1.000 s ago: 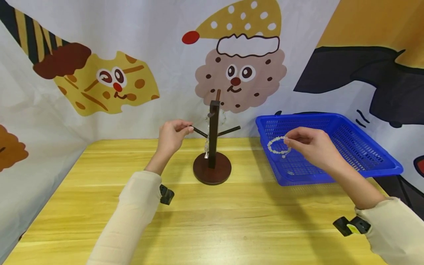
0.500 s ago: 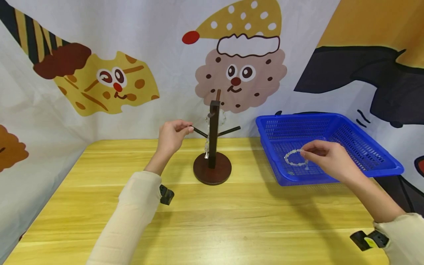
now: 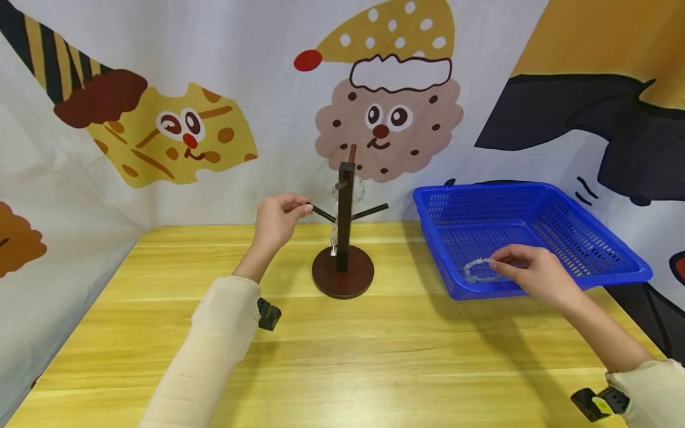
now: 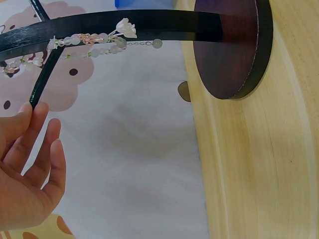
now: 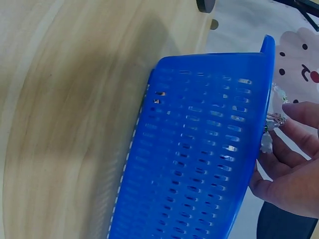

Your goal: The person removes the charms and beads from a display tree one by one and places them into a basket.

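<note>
My left hand (image 3: 277,219) pinches the tip of a dark peg (image 3: 322,212) on a wooden jewelry stand (image 3: 345,226) with a round base. On that stand hang beaded bracelets; one bracelet (image 4: 82,39) shows pale and pinkish beads, a white flower charm and a chain in the left wrist view. Over the near side of the blue basket (image 3: 615,277), my right hand (image 3: 535,270) pinches a pale beaded bracelet (image 3: 473,264) between thumb and fingers. Its loop dips inside the basket in the head view. The basket's wall hides part of it in the right wrist view.
Stand and basket are on a yellow wood-grain table (image 3: 332,362), the basket to the right of the stand. Another peg (image 3: 370,211) juts right from the post. Behind the table hangs a white cloth (image 3: 278,119) printed with cartoon figures.
My right hand has moved right and down with the bracelet, from over the basket's left side to low in its near part. My left hand has stayed at the peg.
</note>
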